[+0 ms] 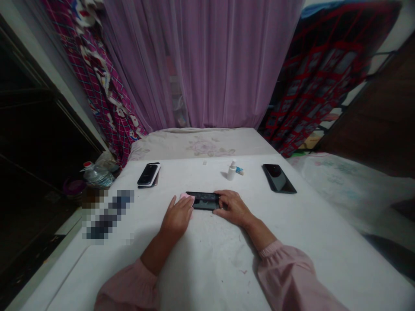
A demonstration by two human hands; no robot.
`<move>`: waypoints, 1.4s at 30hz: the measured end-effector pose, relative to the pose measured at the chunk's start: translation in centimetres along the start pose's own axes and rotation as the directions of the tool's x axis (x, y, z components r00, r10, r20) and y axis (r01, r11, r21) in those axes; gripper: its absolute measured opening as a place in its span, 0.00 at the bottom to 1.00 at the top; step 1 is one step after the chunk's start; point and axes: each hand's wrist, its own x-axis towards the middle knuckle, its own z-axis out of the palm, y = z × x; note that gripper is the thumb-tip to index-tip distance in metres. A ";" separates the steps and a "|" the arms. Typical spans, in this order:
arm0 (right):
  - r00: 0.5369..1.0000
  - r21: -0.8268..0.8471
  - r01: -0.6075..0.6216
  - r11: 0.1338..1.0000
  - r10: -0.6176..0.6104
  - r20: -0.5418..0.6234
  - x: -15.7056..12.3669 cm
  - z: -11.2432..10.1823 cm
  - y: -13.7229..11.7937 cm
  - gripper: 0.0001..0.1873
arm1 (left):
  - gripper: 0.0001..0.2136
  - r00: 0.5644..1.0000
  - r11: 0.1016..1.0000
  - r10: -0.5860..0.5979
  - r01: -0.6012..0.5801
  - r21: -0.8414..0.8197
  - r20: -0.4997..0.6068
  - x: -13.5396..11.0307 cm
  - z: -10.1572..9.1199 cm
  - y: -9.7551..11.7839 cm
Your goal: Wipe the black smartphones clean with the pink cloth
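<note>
A black phone (205, 200) lies flat and sideways on the white table (207, 259) in front of me. My right hand (232, 208) grips its right end, fingers curled round the edge. My left hand (177, 215) rests at its left end, fingers pressed down on a small pink cloth (187, 197) that touches the phone. Both arms wear pink sleeves.
A small white spray bottle (231, 170) with a tiny blue-tipped item beside it stands behind the phone. Another black phone (279, 178) lies at the right, and stacked phones (148, 174) at the left. A plastic water bottle (96, 174) sits off the table's left edge. A purple curtain hangs behind.
</note>
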 end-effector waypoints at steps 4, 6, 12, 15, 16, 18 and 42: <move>1.000 0.008 -0.011 1.000 0.011 0.008 0.0 -0.1 -0.2 0.15 | 0.18 1.000 1.000 -0.010 0.010 -0.003 0.019 1.2 0.0 -0.3; 1.000 0.008 -0.013 1.000 0.013 0.006 0.0 -0.1 -0.1 0.15 | 0.18 0.999 1.000 -0.017 0.017 0.002 0.032 1.8 0.1 -0.5; 1.000 0.001 0.002 1.000 -0.002 -0.004 0.0 0.1 0.2 0.15 | 0.18 0.999 1.000 -0.003 0.002 0.007 0.038 3.1 0.4 -1.1; 1.000 -0.002 0.003 1.000 -0.003 -0.003 0.0 0.1 0.2 0.15 | 0.18 0.999 1.000 -0.015 0.014 0.006 0.047 3.3 0.4 -1.0; 1.000 -0.004 0.004 1.000 -0.004 -0.002 0.0 0.1 0.1 0.15 | 0.18 0.999 1.000 -0.023 0.022 0.007 0.046 3.3 0.4 -0.9; 1.000 -0.009 0.007 1.000 -0.007 -0.002 0.0 0.0 0.0 0.15 | 0.18 0.999 0.999 -0.033 0.032 0.010 0.029 3.3 0.6 -0.6; 1.000 -0.003 0.011 1.000 -0.011 -0.021 0.0 0.1 0.1 0.14 | 0.17 0.984 0.982 0.164 -0.157 -0.100 0.063 5.0 0.7 3.1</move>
